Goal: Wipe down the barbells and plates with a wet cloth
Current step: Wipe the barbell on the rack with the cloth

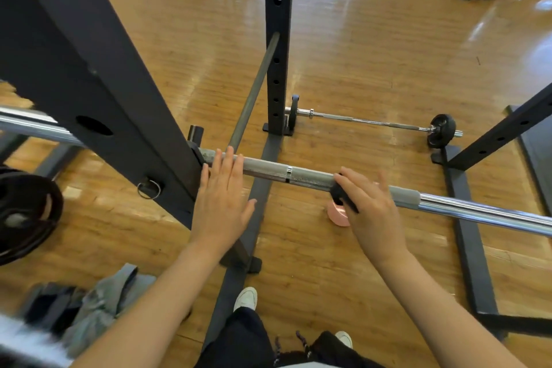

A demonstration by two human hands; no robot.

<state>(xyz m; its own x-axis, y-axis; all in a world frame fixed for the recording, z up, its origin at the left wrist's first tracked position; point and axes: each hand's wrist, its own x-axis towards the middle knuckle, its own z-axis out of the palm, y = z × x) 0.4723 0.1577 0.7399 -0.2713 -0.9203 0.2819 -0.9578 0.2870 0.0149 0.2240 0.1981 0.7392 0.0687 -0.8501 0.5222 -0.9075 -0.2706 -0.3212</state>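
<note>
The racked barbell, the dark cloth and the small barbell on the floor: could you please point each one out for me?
racked barbell (268, 169), head view, grey knurled shaft
dark cloth (339, 195), head view, bunched part under the right hand's fingers
small barbell on the floor (373, 122), head view, mid-shaft

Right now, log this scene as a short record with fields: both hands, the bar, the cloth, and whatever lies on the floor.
left hand: open, fingers straight, resting against the racked barbell
right hand: grips a dark cloth against the bar
racked barbell: lies across the rack upright
floor: second barbell with small plates; pink object below the bar
left edge: black plate
</note>
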